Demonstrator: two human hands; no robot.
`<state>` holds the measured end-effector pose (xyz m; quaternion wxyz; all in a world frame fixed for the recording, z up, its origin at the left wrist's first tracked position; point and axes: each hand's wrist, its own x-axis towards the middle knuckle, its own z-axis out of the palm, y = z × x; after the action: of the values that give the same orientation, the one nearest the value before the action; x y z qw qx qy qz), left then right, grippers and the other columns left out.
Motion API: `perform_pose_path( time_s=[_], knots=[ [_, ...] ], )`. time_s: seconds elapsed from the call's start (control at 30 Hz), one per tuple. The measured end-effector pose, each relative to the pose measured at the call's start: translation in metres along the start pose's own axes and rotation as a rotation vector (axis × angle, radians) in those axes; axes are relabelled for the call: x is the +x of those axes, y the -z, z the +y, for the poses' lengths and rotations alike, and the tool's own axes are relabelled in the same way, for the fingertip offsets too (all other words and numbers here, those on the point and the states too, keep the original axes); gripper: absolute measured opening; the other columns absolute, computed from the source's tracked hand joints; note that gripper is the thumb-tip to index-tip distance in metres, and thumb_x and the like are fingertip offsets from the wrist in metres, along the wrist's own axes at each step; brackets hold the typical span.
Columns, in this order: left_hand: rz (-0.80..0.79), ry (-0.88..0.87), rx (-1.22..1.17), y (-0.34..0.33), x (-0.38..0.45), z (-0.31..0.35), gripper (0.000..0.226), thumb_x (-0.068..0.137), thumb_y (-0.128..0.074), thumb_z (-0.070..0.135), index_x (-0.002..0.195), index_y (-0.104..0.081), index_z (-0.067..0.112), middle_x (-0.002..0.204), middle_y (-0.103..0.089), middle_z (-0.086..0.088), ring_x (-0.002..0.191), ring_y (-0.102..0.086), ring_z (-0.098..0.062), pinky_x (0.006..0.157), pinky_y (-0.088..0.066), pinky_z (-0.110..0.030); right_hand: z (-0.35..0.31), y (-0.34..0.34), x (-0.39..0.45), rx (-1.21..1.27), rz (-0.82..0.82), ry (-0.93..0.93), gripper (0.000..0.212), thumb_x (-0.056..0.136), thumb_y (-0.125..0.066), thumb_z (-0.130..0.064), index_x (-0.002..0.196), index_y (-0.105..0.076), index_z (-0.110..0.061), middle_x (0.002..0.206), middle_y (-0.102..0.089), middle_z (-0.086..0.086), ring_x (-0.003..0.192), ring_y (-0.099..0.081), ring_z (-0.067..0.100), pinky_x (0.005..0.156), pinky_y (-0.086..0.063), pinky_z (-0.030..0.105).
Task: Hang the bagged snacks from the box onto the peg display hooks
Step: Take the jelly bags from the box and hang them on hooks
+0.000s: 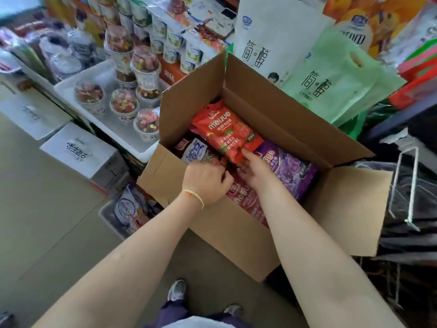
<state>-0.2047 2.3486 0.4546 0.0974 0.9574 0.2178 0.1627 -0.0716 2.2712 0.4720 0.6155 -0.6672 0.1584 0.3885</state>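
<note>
Inside box (pixel 212 223), right hand (pixel 254 170) pinches red bag (pixel 225 133), seemingly lengthwise away.

- the floor (pixel 47 209) is plain beige-grey, and the open cardboard box (pixel 231 235) seems to sit on it, flaps folded out
- two white cartons (pixel 80 152) with dark print sit on it to the left, side by side
- a low white tray (pixel 104 95) further back carries clear-lidded dessert cups (pixel 91 97)
- person's sneakers (pixel 176 290) stand on the floor just in front of the box
</note>
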Motion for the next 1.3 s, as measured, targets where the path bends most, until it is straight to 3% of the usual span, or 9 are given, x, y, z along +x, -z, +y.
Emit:
perform_pose_path(
  time_s=[0.13, 0.37, 0.5, 0.57, 0.7, 0.8, 0.9, 1.03, 1.3],
  knots=[
    [0.022, -0.006, -0.031, -0.002, 0.000, -0.001, 0.051, 0.090, -0.033, 0.040, 0.048, -0.049, 0.017, 0.047, -0.031, 0.005, 0.041, -0.031, -0.020, 0.052, -0.025, -0.026, -0.007, -0.008, -0.006, -0.104, -0.039, -0.004, 0.034, 0.093, -0.069, -0.036, 0.116, -0.063, -0.012, 0.091, -0.068, 0.004, 0.077, -0.061, 0.018, 0.069, -0.053, 0.030],
    [-0.032, -0.030, -0.040, 0.000, 0.002, -0.002, 0.050, 0.090, -0.026, 0.042, 0.050, -0.045, 0.019, 0.047, -0.034, 0.007, 0.043, -0.034, -0.017, 0.055, -0.023, -0.027, -0.040, 0.021, -0.053, 0.552, -0.140, 0.064, 0.025, 0.098, -0.058, -0.008, 0.119, -0.058, 0.005, 0.118, -0.065, 0.028, 0.110, -0.066, 0.040, 0.078, -0.063, 0.042],
    [-0.214, 0.079, -0.058, 0.012, 0.007, 0.008, 0.060, 0.101, -0.025, 0.050, 0.072, -0.067, 0.017, 0.067, -0.062, 0.002, 0.066, -0.060, -0.022, 0.063, -0.039, -0.030, -0.027, 0.048, -0.088, 0.696, -0.186, 0.142, 0.028, 0.097, -0.056, -0.004, 0.124, -0.055, 0.005, 0.124, -0.063, 0.029, 0.110, -0.068, 0.040, 0.078, -0.063, 0.040],
    [-0.266, 0.288, -0.374, 0.025, 0.009, 0.023, 0.057, 0.101, -0.033, 0.058, 0.084, -0.071, 0.020, 0.081, -0.071, 0.004, 0.080, -0.066, -0.021, 0.073, -0.048, -0.033, -0.021, 0.057, -0.102, 0.673, -0.184, 0.183, 0.027, 0.095, -0.054, 0.001, 0.121, -0.058, 0.004, 0.123, -0.065, 0.024, 0.111, -0.067, 0.036, 0.084, -0.062, 0.040],
    [-0.255, 0.662, -1.664, 0.065, 0.019, 0.076, 0.030, 0.095, -0.062, 0.047, 0.111, -0.067, 0.022, 0.107, -0.076, -0.004, 0.100, -0.072, -0.026, 0.090, -0.059, -0.044, -0.007, 0.073, -0.126, 0.469, -0.244, 0.236, 0.042, 0.089, -0.054, 0.003, 0.130, -0.059, -0.001, 0.124, -0.067, 0.019, 0.108, -0.067, 0.030, 0.100, -0.053, 0.040],
    [-0.172, 0.692, -2.044, 0.090, 0.017, 0.098, 0.046, 0.092, -0.072, 0.025, 0.132, -0.059, 0.008, 0.120, -0.072, -0.016, 0.107, -0.071, -0.034, 0.089, -0.059, -0.048, 0.001, 0.097, -0.152, 0.285, -0.373, 0.295, 0.031, 0.096, -0.052, -0.008, 0.123, -0.067, -0.007, 0.124, -0.064, 0.019, 0.106, -0.067, 0.029, 0.095, -0.054, 0.041],
    [-0.223, 0.658, -2.076, 0.112, 0.009, 0.104, 0.043, 0.093, -0.070, 0.019, 0.133, -0.059, 0.006, 0.120, -0.071, -0.018, 0.105, -0.071, -0.037, 0.085, -0.060, -0.049, -0.002, 0.135, -0.176, 0.289, -0.430, 0.374, 0.052, 0.100, -0.047, -0.045, 0.139, -0.055, -0.012, 0.142, -0.056, 0.018, 0.131, -0.054, 0.033, 0.111, -0.041, 0.050],
    [-0.425, 0.450, -1.983, 0.141, -0.008, 0.134, 0.031, 0.093, -0.069, 0.019, 0.122, -0.064, 0.010, 0.112, -0.075, -0.014, 0.095, -0.074, -0.032, 0.076, -0.061, -0.042, -0.013, 0.183, -0.210, 0.311, -0.298, 0.489, 0.098, 0.068, -0.075, -0.070, 0.141, -0.053, -0.008, 0.145, -0.053, 0.019, 0.136, -0.048, 0.038, 0.115, -0.034, 0.058],
    [-0.684, 0.174, -1.624, 0.160, -0.037, 0.267, 0.044, 0.080, -0.081, 0.037, 0.112, -0.072, 0.008, 0.109, -0.075, -0.016, 0.101, -0.073, -0.036, 0.093, -0.057, -0.053, -0.029, 0.279, -0.285, 0.123, -0.038, 0.702, 0.047, 0.086, -0.060, -0.048, 0.122, -0.064, -0.019, 0.115, -0.075, 0.004, 0.107, -0.071, 0.020, 0.091, -0.054, 0.040]
  ],
)
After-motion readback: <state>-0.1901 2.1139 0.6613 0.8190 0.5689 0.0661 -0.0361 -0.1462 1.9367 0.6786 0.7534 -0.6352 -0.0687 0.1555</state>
